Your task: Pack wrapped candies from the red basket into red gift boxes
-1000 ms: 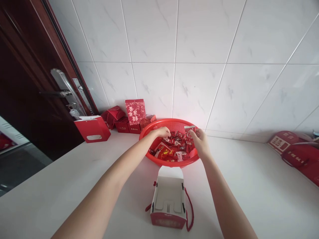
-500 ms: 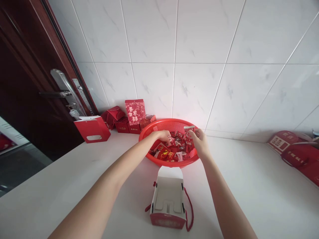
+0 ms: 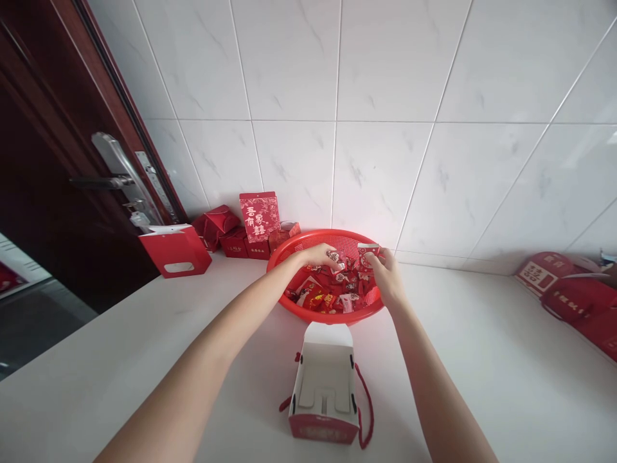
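A red plastic basket (image 3: pixel 276 265) holds a heap of red wrapped candies (image 3: pixel 315 299). Over its left part, my left hand (image 3: pixel 322 256) pinches a candy (image 3: pixel 336 260) in a red and white wrapper, just above the heap. At the basket's right side, my right hand (image 3: pixel 387 273) is closed on a small red printed packet (image 3: pixel 367 256) with a white top edge, held upright. In front of the basket stands an open gift box (image 3: pixel 324 427), white inside and red outside, with a red cord handle on its right side. I see nothing inside it.
Several red gift boxes (image 3: pixel 235 243) stand by the wall at the left, with a red box with a cut-out window (image 3: pixel 179 257) nearer. More red boxes (image 3: pixel 569 299) lie at the right edge. Behind is a tiled wall (image 3: pixel 385 173); a dark door (image 3: pixel 53 128) is at the left.
My left hand has risen slightly from the heap and moved a little right, with a candy now showing in its fingers. My right hand keeps its packet almost in place.
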A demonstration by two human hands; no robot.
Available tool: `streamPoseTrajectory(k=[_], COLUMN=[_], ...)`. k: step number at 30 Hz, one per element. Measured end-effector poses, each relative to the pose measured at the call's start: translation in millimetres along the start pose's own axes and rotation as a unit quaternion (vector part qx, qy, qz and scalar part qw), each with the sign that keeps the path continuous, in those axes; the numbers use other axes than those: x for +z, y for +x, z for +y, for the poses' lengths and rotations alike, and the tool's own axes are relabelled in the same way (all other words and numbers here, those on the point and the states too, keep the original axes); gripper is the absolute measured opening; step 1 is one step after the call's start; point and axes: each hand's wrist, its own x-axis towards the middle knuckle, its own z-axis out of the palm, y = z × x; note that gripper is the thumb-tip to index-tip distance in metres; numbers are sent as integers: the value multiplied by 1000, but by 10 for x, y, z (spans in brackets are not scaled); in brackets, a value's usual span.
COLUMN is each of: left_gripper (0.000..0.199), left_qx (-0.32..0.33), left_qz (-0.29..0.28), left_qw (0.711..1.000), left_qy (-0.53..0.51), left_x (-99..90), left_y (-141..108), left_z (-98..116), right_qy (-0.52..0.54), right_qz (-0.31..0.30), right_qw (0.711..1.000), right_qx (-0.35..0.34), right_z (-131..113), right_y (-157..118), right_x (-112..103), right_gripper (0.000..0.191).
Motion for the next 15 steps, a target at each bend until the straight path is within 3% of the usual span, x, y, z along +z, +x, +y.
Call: streamPoseTrajectory(k=[15], left_gripper=[37], left_qx=[66], left_qz=[-26], left_qw=[995], left_qy=[-68], left_x=[-22], left_y=[-26], left_z=[85], right_qy=[13], right_qz=[-4], right_qw=[1000], right_qx=[-5], right_z=[8], right_y=[29], right_x=[-12], right_gripper=[23])
